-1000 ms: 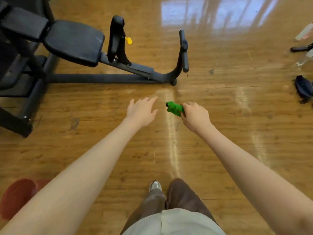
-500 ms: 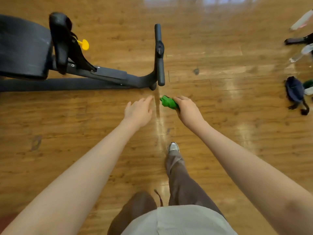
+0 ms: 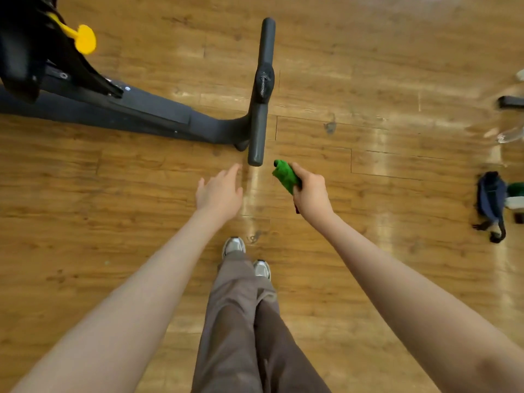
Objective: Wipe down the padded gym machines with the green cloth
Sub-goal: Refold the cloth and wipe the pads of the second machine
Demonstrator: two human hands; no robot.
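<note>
Here, the right hand (image 3: 312,194) is gripping the bunched green cloth (image 3: 285,175). The left hand (image 3: 219,191) is reaching empty with fingers extended, near the machine's black crossbar (image 3: 259,117).

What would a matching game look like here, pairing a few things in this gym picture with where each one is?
Things:
1. green cloth
2. yellow knob
3. blue bag
4. left hand

Places:
A. on the floor at the far right
B. on the black machine, top left
C. gripped in the right hand
D. open, holding nothing, near the machine's foot bar

Pairs: 1-C, 2-B, 3-A, 4-D
</note>
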